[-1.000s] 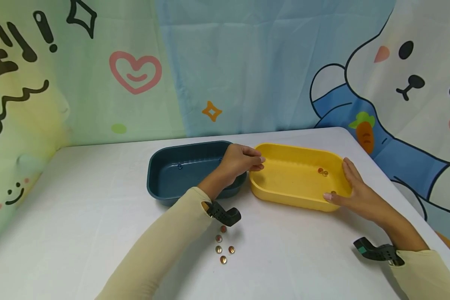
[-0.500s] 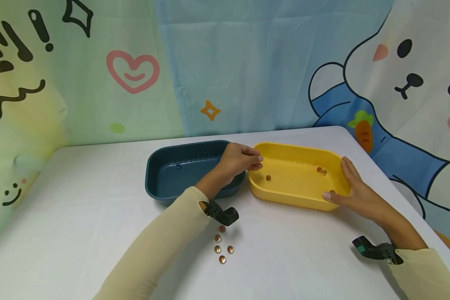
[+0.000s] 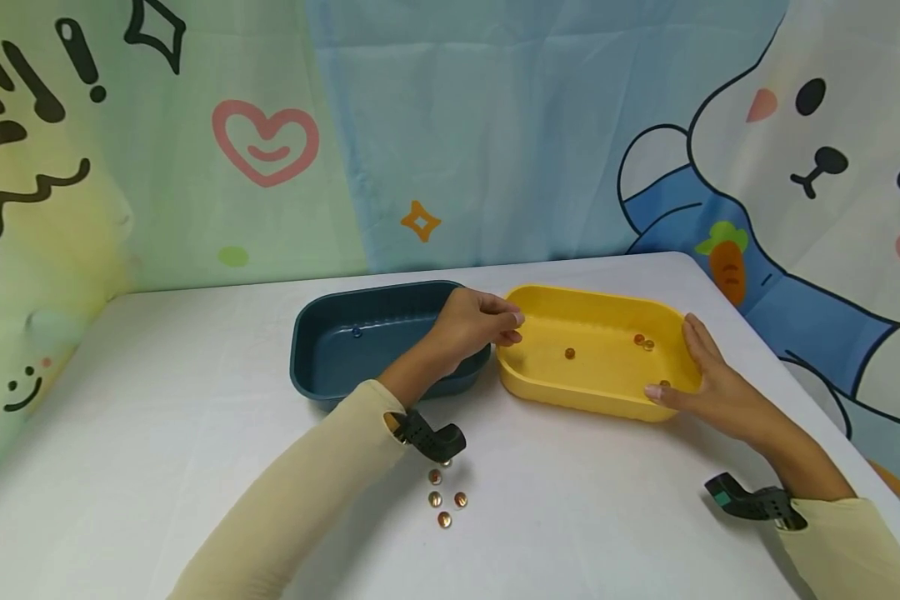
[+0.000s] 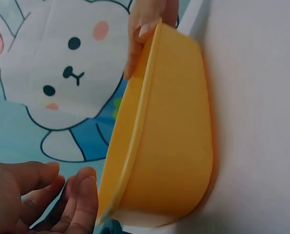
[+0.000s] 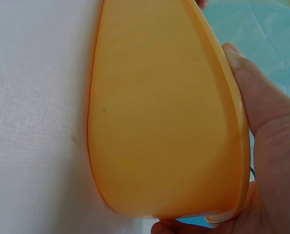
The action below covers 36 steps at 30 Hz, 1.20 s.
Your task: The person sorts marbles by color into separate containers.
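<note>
Head view: our right hand [image 3: 723,402] grips the yellow tray [image 3: 570,397], probably steadying it; our left hand [image 3: 472,325], empty, fingers apart, is by its opposite end.

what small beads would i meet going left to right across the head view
Shiny blue bead in the dark teal plastic tray, loose copper-coloured beads on the white cloth, brownish-orange bead in the yellow plastic tray, pair of amber beads, partly hidden bead beside the right grip.
</note>
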Tool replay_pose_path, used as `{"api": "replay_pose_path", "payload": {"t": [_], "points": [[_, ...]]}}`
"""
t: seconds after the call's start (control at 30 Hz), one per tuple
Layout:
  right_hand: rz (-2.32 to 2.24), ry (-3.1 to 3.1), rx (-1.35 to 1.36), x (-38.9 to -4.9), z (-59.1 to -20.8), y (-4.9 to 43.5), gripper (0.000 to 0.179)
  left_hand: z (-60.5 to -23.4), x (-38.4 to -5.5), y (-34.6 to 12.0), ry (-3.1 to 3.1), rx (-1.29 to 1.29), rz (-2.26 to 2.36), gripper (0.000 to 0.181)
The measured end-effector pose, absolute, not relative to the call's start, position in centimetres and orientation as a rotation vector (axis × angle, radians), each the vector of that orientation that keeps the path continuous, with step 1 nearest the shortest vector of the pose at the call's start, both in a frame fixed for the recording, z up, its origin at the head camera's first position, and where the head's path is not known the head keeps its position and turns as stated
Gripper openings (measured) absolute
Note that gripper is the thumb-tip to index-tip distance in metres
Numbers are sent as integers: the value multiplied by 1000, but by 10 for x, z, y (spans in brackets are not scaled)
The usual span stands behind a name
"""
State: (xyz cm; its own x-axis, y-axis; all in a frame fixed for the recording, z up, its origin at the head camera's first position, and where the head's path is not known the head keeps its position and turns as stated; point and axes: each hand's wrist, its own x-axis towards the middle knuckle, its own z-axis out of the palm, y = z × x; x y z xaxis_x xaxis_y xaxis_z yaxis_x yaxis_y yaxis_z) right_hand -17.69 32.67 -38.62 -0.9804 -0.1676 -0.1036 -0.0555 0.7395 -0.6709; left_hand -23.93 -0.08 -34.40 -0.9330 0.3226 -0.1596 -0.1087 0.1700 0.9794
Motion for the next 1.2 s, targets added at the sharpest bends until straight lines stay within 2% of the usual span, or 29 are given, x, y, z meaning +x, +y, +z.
{"api": "replay_pose_path", "payload": {"t": [0.37,1.2], "points": [[-1039,2799,-151,-175,-387,327,116,-342,-215,-11,2055,378,1834,17],[-1038,2803,-139,-176,-387,324,116,-363,-160,-45,2162,522,1605,19]]}}
